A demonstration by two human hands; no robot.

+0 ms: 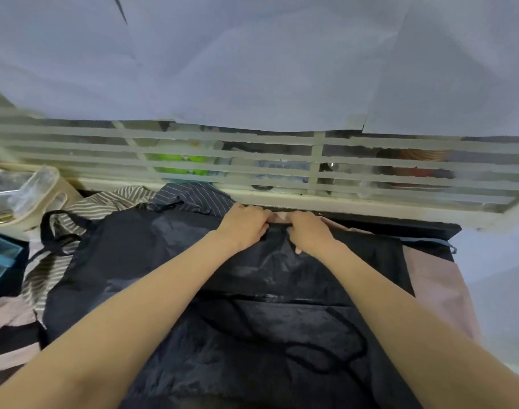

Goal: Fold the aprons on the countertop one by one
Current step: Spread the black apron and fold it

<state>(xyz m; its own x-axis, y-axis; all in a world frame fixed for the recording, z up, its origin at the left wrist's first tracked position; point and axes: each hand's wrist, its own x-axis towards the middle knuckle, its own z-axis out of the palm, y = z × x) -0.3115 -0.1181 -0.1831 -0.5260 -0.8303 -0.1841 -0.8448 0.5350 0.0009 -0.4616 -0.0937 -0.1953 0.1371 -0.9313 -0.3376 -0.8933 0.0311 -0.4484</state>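
Black apron [193, 261] spread on countertop; left hand [243, 224] and right hand [309, 231] gripping its far edge, fingers curled. Two striped aprons [104, 202] at far-left corner, one pink [438, 287] underneath.

We see a glossy black fabric apron [252, 290] in the middle, a beige-and-brown striped cloth [104, 202] far left, a navy pinstriped cloth [193, 197] beside it, and a pale pink cloth [435, 278] at right.
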